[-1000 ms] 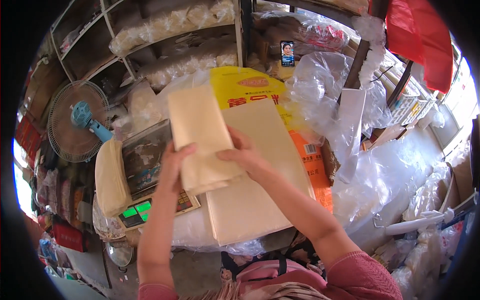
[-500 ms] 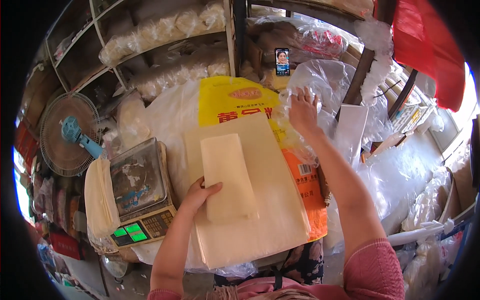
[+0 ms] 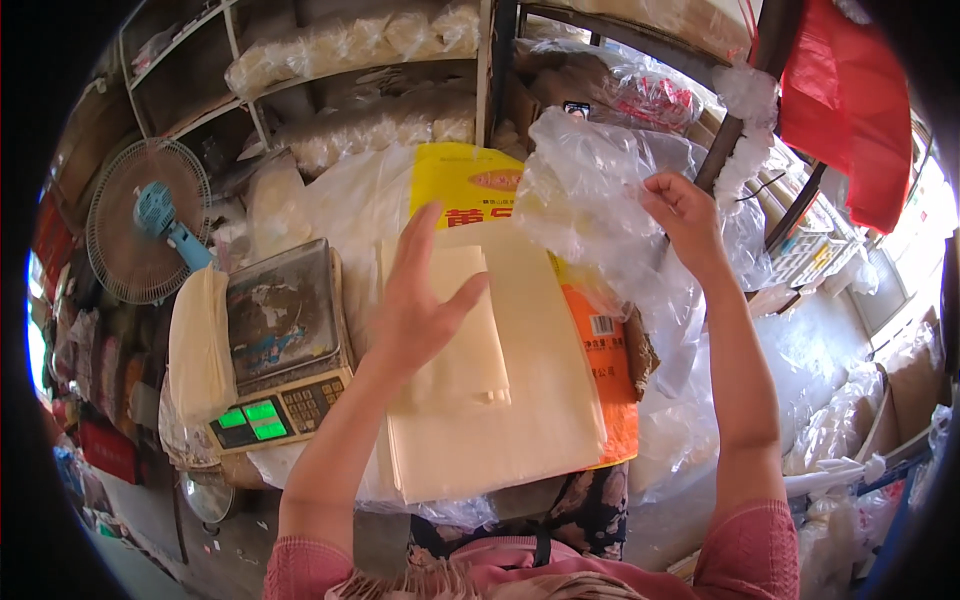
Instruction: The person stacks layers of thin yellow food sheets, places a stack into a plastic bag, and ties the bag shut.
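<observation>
My right hand (image 3: 684, 222) pinches the edge of a clear plastic bag (image 3: 585, 180) and holds it up at the far right of the work surface. Fingers apart, my left hand (image 3: 422, 300) hovers over a folded cream sheet bundle (image 3: 465, 360), blurred a little by motion. That bundle lies on a stack of larger cream sheets (image 3: 540, 430). Under the stack, a yellow and orange printed sack (image 3: 610, 400) shows at the far and right edges.
At left stands a scale (image 3: 285, 310) with lit green displays, a folded cream bundle (image 3: 200, 340) beside it. Further left is a fan (image 3: 150, 220). Shelves (image 3: 360, 75) hold wrapped packs. A phone (image 3: 577, 108) is partly hidden behind the bag. A red sheet (image 3: 850, 110) hangs at right.
My right hand has moved right and lifted the clear bag, which now covers most of the phone. My left hand has left the bundle's near left edge and moved up over it.
</observation>
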Motion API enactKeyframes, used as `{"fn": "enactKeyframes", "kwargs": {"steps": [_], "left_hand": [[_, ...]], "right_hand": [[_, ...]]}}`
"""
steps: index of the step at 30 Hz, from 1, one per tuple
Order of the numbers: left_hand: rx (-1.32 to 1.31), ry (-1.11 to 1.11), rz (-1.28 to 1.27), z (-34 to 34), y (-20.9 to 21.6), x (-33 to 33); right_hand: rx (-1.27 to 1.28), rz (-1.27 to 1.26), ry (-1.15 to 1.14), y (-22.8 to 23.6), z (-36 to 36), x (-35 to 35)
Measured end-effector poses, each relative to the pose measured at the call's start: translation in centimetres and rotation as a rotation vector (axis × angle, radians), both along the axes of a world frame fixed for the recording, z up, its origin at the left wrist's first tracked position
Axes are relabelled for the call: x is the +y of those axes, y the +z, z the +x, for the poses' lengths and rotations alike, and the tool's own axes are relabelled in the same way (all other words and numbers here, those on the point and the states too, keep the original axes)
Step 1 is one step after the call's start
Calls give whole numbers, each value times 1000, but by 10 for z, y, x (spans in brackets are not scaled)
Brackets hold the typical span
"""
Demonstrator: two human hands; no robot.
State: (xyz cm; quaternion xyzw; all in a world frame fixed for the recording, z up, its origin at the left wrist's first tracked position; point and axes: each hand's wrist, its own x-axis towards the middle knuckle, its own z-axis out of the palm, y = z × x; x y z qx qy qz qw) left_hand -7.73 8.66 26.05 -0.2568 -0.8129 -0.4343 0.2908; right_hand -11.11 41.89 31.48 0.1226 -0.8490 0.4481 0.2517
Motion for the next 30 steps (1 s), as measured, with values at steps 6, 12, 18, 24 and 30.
{"fn": "enactKeyframes", "kwargs": {"steps": [6,12,18,24,30], "left_hand": [[245,-268,-261,8,41,48],[-714,-721,327,30,8,27],[-1180,-130,664,46,-64,-50],[-1098,-854,856,129,-147,-98],[-887,-452,1371,87,-119,-81]], "right_hand": [[-34,-81,376,6,82,-31],[-428,54,577,-3,124,-13],[-634,-37,1016,-84,150,-38],[-664,-1111,729,-161,176,-52],[-780,-1063,224,-155,112,-126]]}}
